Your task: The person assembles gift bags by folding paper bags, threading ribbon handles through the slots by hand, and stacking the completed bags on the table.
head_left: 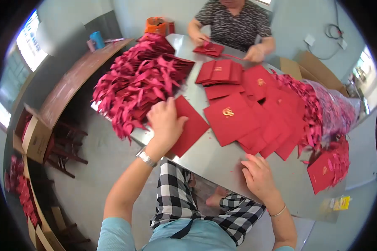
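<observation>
My left hand (165, 123) rests on a plain red card (192, 129), its thumb spread across the card and its fingers toward a heap of red cards with ribbon bows (140, 79). Whether those fingertips touch a ribbon is hard to see. Over the table's front edge is my right hand (259, 175), fingers loosely bent and apart, holding nothing. Just beyond it lies a loose, overlapping pile of red cards (234, 121) with gold emblems. A neater stack of red cards (220, 72) sits farther back.
Across the metal table (205, 157) a person (236, 25) handles a red card (209, 49) and ribbon. To the right are a clear plastic bag of red ribbons (335, 106), a cardboard box (318, 71) and a red ribboned bundle (326, 167). A wooden bench (67, 88) runs along the left.
</observation>
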Demonstrator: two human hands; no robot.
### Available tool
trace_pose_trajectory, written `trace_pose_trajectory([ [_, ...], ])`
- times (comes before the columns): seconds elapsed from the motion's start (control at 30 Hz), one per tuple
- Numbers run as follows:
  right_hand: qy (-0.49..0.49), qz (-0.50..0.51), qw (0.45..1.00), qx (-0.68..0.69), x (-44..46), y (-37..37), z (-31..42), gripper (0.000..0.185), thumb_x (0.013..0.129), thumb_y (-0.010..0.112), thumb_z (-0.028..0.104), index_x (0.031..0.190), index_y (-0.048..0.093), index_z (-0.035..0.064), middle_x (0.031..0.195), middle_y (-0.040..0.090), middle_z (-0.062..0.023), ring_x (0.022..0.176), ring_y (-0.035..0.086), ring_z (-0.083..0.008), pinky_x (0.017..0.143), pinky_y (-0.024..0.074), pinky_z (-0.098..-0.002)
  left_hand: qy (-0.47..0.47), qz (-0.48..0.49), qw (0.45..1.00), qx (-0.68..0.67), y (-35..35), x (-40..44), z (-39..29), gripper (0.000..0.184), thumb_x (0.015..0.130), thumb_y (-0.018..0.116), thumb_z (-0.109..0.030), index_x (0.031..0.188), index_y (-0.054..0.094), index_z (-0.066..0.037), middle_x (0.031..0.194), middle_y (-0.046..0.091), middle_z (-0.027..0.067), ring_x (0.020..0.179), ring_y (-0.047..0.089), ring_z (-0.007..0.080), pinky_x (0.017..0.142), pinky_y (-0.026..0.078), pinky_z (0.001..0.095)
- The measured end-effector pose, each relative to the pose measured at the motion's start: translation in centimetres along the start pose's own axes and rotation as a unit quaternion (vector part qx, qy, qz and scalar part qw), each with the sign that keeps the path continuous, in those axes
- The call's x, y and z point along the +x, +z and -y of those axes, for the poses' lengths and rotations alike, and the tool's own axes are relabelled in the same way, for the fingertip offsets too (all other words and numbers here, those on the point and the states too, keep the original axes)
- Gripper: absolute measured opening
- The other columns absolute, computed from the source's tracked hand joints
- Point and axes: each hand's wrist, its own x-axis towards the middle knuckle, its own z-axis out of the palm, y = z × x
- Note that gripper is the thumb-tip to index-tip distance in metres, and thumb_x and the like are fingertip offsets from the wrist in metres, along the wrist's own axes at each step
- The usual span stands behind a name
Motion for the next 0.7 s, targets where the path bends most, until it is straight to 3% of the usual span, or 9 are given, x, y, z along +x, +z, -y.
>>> trace_pose_trajectory([
  [0.13, 0.036, -0.032, 0.999, -0.006, -1.9, -1.2, -1.4, 0.021, 0.081, 0.064, 0.010, 0.102, 0.065, 0.0060, 0.116, 0.063, -0.0114, 0.104, 0.058, -0.0308, 0.089, 0.0454, -0.0424, 0.055, -0.106, 0.988, -0.097, -2.4, -0.2, 1.3, 0.049, 0.072, 0.077, -0.016, 0.116, 0.060, -0.002, 0.101, 0.062, 0.0176, 0.093, 0.058, 0.0349, 0.084, 0.045, 0.0447],
  [0.23, 0.092, -0.048, 0.994, -0.017, -3.8, -2.5, -3.5, 0.020, 0.080, 0.065, 0.011, 0.100, 0.064, 0.0060, 0.114, 0.063, -0.0112, 0.102, 0.059, -0.0308, 0.088, 0.0465, -0.0424, -0.083, -0.048, 0.944, -0.317, -2.6, -0.5, 3.0, 0.041, 0.082, 0.072, -0.006, 0.120, 0.059, 0.001, 0.109, 0.061, 0.0108, 0.103, 0.059, 0.0215, 0.092, 0.046, 0.0326],
  [0.4, 0.149, -0.166, 0.974, -0.024, -7.2, -4.5, -9.7, 0.018, 0.082, 0.060, 0.006, 0.099, 0.063, 0.0019, 0.107, 0.065, -0.0163, 0.099, 0.059, -0.0362, 0.086, 0.0492, -0.0449, -0.087, -0.012, 0.916, -0.393, -4.0, -0.2, 1.2, 0.044, 0.084, 0.071, -0.003, 0.124, 0.055, 0.003, 0.112, 0.062, 0.0085, 0.096, 0.061, 0.0155, 0.087, 0.050, 0.0281],
  [0.43, 0.270, -0.156, 0.950, 0.021, -7.8, -6.3, -10.9, 0.019, 0.082, 0.057, 0.003, 0.100, 0.064, 0.0012, 0.104, 0.065, -0.0183, 0.100, 0.059, -0.0381, 0.086, 0.0501, -0.0453, -0.157, 0.119, 0.836, -0.512, -5.5, -0.3, -1.8, 0.044, 0.083, 0.071, -0.002, 0.123, 0.055, 0.003, 0.109, 0.063, 0.0076, 0.089, 0.062, 0.0139, 0.078, 0.052, 0.0268],
  [0.53, 0.226, -0.186, 0.943, -0.158, -8.0, -7.2, -15.3, 0.022, 0.078, 0.055, -0.001, 0.097, 0.065, 0.0028, 0.105, 0.063, -0.0168, 0.099, 0.058, -0.0366, 0.087, 0.0489, -0.0443, 0.035, 0.180, 0.880, -0.437, -5.0, -0.6, -6.6, 0.045, 0.073, 0.072, 0.005, 0.116, 0.061, -0.002, 0.098, 0.064, 0.0062, 0.083, 0.063, 0.0131, 0.072, 0.053, 0.0267],
  [0.57, 0.223, -0.188, 0.944, -0.154, -8.0, -7.7, -16.1, 0.022, 0.078, 0.055, -0.001, 0.097, 0.065, 0.0028, 0.105, 0.063, -0.0168, 0.099, 0.058, -0.0366, 0.087, 0.0489, -0.0443, -0.011, 0.290, 0.853, -0.433, -5.1, -0.6, -8.6, 0.045, 0.069, 0.071, 0.006, 0.113, 0.064, -0.003, 0.096, 0.065, 0.0088, 0.082, 0.063, 0.0128, 0.071, 0.052, 0.0273],
  [0.6, 0.187, -0.125, 0.952, -0.206, -7.9, -8.2, -17.1, 0.021, 0.077, 0.056, -0.001, 0.095, 0.065, 0.0032, 0.106, 0.063, -0.0157, 0.100, 0.057, -0.0349, 0.088, 0.0485, -0.0428, 0.049, 0.319, 0.843, -0.430, -4.4, -0.6, -10.6, 0.043, 0.070, 0.073, 0.005, 0.112, 0.064, -0.002, 0.096, 0.065, 0.0097, 0.083, 0.064, 0.0133, 0.071, 0.053, 0.0293],
  [0.67, 0.131, -0.056, 0.963, -0.227, -7.1, -8.4, -18.6, 0.019, 0.075, 0.059, 0.000, 0.092, 0.065, 0.0037, 0.107, 0.063, -0.0138, 0.103, 0.056, -0.0320, 0.089, 0.0480, -0.0407, 0.283, 0.259, 0.850, -0.360, -3.0, -0.4, -14.0, 0.044, 0.069, 0.077, -0.010, 0.110, 0.064, -0.002, 0.094, 0.065, 0.0142, 0.090, 0.065, 0.0281, 0.077, 0.052, 0.0351],
  [0.7, 0.120, -0.051, 0.970, -0.203, -7.0, -8.5, -19.4, 0.018, 0.074, 0.061, 0.001, 0.091, 0.066, 0.0039, 0.107, 0.063, -0.0130, 0.104, 0.055, -0.0309, 0.089, 0.0478, -0.0401, 0.284, 0.298, 0.845, -0.342, -2.6, -0.6, -15.4, 0.043, 0.069, 0.078, -0.014, 0.109, 0.065, -0.002, 0.092, 0.062, 0.0158, 0.089, 0.061, 0.0351, 0.078, 0.050, 0.0390],
])
